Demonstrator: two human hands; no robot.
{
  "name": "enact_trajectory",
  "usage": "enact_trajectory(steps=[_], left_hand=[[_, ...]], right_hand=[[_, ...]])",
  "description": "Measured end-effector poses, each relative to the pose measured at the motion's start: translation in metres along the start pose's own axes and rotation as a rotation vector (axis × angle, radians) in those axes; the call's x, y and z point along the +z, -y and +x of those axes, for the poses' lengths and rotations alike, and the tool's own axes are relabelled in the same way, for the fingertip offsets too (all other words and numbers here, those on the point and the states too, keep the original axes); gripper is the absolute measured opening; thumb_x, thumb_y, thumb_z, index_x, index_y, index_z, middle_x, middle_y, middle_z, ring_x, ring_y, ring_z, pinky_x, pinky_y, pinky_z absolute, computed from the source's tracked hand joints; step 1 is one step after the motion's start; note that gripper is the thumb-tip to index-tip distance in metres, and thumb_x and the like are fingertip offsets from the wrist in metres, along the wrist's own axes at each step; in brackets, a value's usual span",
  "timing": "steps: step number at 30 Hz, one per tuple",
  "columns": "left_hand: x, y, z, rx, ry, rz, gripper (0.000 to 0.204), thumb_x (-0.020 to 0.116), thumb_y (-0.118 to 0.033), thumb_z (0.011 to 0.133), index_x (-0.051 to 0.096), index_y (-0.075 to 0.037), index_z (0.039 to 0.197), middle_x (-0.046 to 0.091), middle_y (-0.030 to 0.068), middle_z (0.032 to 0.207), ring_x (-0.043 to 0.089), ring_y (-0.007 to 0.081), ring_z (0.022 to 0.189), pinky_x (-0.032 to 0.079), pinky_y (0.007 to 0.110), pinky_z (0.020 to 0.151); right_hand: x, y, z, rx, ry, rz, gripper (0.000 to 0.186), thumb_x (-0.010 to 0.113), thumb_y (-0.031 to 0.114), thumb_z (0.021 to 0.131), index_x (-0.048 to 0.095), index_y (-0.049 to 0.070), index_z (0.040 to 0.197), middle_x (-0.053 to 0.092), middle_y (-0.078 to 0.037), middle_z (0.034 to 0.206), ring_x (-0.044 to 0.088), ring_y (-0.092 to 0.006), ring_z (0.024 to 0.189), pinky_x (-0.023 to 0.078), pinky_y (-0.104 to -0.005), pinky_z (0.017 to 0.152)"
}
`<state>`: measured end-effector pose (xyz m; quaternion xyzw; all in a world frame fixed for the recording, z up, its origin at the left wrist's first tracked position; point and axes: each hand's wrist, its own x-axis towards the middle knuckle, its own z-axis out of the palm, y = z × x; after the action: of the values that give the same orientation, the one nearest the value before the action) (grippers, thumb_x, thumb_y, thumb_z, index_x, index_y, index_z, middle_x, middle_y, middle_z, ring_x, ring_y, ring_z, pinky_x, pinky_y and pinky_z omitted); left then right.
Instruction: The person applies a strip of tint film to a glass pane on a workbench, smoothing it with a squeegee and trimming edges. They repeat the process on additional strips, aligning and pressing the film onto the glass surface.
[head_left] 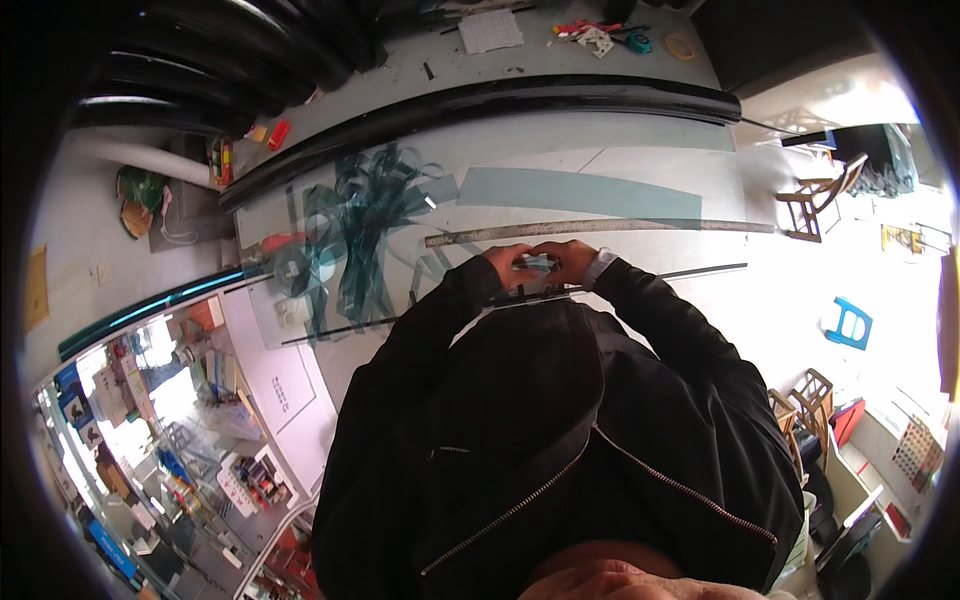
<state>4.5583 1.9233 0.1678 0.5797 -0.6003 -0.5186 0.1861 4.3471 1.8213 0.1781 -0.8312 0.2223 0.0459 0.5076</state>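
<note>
Close in front of my body, my left hand [508, 266] and my right hand [568, 262] are drawn together over the table's near edge, fingers curled. Between them shows a small piece of see-through greenish film [540, 264], which both hands appear to grip; the fingers hide part of it. Just beyond my hands a long straight strip like a worn ruler [600, 232] lies across the table. Behind it rests a flat, wide piece of tinted film [580, 194]. To the left, a tangled heap of tinted film strips [365, 225] spreads over the glass tabletop.
A long black roll [500, 103] spans the table's far side. Past it are a white pad [491, 32], a blue tape measure [638, 42] and a tape ring [680, 45]. More black rolls [220, 60] are stacked far left. Wooden chairs [815, 200] and a blue stool [849, 322] stand right.
</note>
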Motion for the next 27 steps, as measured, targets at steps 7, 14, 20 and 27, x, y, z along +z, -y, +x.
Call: enact_trajectory(steps=[7,14,20,27], left_hand=[[-0.058,0.009,-0.001,0.018,0.065,-0.208,0.027,0.068,-0.014,0.087,0.063,-0.003,0.111,0.068,0.0076,0.095,0.064,0.0132,0.088,0.051,0.03,0.078],[-0.113,-0.001,0.007,0.207,-0.286,0.341,0.038,0.053,-0.002,0.087,0.056,-0.012,0.123,0.062,0.0108,0.101,0.062,0.0307,0.095,0.05,0.039,0.083],[-0.117,0.007,0.061,0.165,-0.458,0.743,0.049,0.055,-0.001,0.082,0.052,-0.015,0.128,0.057,0.0087,0.103,0.056,0.0305,0.099,0.049,0.041,0.083],[-0.073,0.037,0.116,-0.046,-0.471,1.02,0.052,0.057,-0.008,0.081,0.051,-0.02,0.131,0.056,0.0052,0.103,0.055,0.0287,0.097,0.047,0.043,0.083]], right_hand=[[-0.078,0.018,-0.047,0.297,-0.075,0.496,0.049,0.079,0.015,0.076,0.06,0.009,0.121,0.06,0.0,0.067,0.054,-0.0067,0.056,0.042,-0.0237,0.046],[-0.153,-0.011,-0.108,0.534,-0.031,0.225,0.033,0.073,0.018,0.078,0.066,0.006,0.108,0.065,-0.003,0.069,0.058,-0.0094,0.056,0.048,-0.0249,0.049],[-0.208,-0.093,-0.123,0.685,0.019,-0.074,0.024,0.071,0.021,0.075,0.069,0.005,0.094,0.067,-0.005,0.071,0.063,-0.0145,0.062,0.052,-0.0304,0.058],[-0.207,-0.208,-0.116,0.723,-0.119,-0.014,0.021,0.075,0.021,0.074,0.069,0.007,0.089,0.069,-0.009,0.075,0.067,-0.0215,0.068,0.053,-0.0362,0.068]])
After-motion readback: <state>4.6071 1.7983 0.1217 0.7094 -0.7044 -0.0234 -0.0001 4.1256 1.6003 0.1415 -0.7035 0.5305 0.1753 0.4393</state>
